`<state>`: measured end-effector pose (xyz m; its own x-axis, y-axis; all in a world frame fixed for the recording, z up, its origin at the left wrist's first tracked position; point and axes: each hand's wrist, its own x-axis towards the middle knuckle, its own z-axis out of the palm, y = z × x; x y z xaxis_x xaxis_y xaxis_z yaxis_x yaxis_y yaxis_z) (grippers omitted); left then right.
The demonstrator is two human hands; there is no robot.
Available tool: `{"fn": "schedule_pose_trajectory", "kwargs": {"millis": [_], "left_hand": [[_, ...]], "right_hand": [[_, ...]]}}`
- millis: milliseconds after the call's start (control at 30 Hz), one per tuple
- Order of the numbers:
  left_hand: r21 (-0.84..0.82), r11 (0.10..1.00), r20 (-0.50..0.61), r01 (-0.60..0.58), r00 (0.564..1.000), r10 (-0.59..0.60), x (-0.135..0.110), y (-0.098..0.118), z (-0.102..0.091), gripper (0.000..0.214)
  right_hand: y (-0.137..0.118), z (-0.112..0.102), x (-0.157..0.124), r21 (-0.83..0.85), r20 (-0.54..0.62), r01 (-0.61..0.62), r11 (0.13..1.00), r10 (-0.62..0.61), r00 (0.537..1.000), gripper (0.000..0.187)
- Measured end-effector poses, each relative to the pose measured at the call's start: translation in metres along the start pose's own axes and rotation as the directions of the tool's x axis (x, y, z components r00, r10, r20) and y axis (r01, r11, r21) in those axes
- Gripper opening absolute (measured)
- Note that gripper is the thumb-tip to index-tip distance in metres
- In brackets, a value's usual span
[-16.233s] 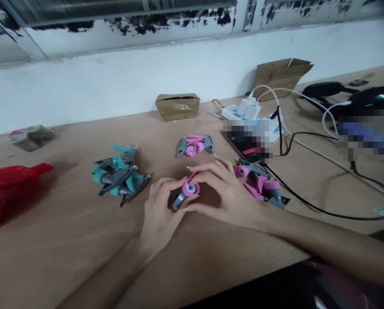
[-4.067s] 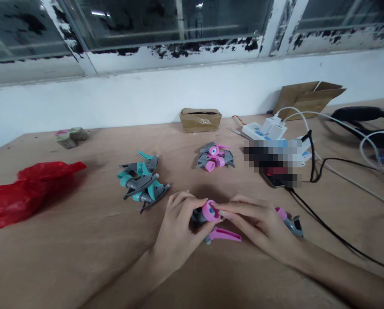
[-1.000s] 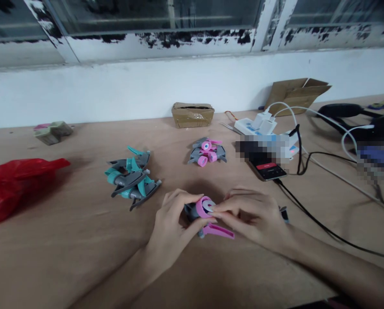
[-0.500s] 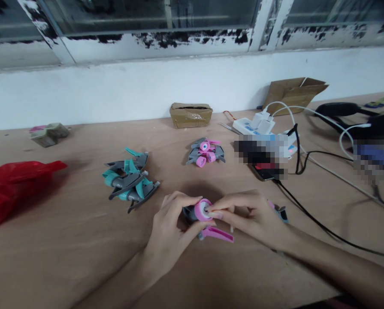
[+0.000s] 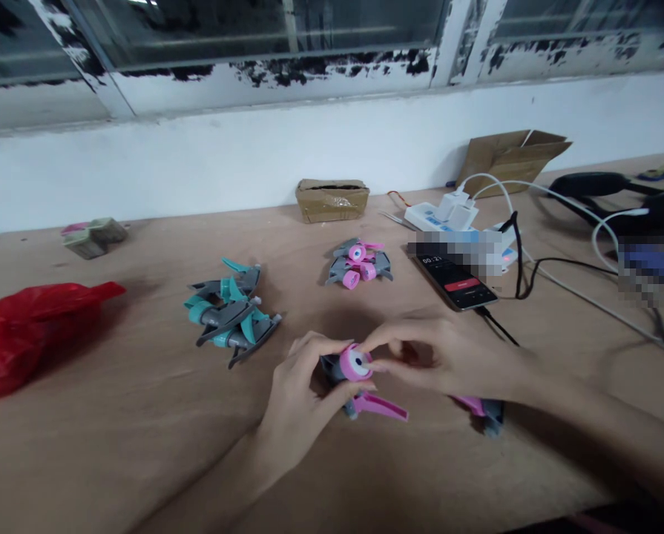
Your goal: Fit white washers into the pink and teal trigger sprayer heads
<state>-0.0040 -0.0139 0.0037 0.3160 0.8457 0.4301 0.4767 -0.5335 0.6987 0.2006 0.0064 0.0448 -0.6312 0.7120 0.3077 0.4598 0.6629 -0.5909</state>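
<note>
A grey trigger sprayer head with a pink collar (image 5: 347, 365) and a pink lever (image 5: 384, 407) is in my left hand (image 5: 295, 400), thumb and index finger closed around the collar. The collar's open end faces to the right and shows a white disc with a dark centre. My right hand (image 5: 440, 356) has its thumb and index fingertips at the right rim of that collar, touching it. Another pink and grey sprayer head (image 5: 486, 411) lies partly hidden under my right forearm.
Teal and grey sprayer heads (image 5: 231, 311) lie piled at left; pink and grey ones (image 5: 358, 263) are clustered behind my hands. A red plastic bag (image 5: 42, 319), small cardboard box (image 5: 332, 202), phone (image 5: 459, 285), power strip (image 5: 423, 217) and cables stand around.
The fingertips of my right hand have moved from the collar's centre to its rim, baring the dark centre. My right forearm has shifted, showing more of the sprayer head beneath it.
</note>
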Motion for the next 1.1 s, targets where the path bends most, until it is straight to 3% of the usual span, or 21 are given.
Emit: {"fn": "schedule_pose_trajectory", "kwargs": {"millis": [167,267,567,800,1100], "left_hand": [[-0.105,0.994,0.082,0.033,0.996,-0.024,-0.001,0.001,0.002,0.027],[-0.125,0.992,0.096,0.031,0.995,-0.019,-0.002,0.001,0.002,0.028],[-0.116,0.991,0.099,0.069,0.993,-0.057,-0.003,0.001,0.003,0.028],[-0.100,0.989,0.135,0.107,0.987,-0.093,-0.003,0.001,0.003,0.027],[-0.088,0.992,0.138,0.088,0.988,-0.075,-0.001,0.002,0.002,0.027]], "right_hand": [[-0.007,-0.021,0.012,-0.113,0.183,0.096,0.989,-0.074,0.980,0.012],[-0.017,-0.027,0.015,-0.175,0.222,0.112,0.978,-0.072,0.972,0.008],[-0.019,-0.022,0.012,-0.110,0.213,0.079,0.991,-0.054,0.976,0.005],[-0.025,-0.021,0.017,-0.147,0.258,-0.010,0.989,0.048,0.965,0.008],[-0.023,-0.019,0.012,-0.123,0.265,-0.002,0.992,0.035,0.964,0.015]]}}
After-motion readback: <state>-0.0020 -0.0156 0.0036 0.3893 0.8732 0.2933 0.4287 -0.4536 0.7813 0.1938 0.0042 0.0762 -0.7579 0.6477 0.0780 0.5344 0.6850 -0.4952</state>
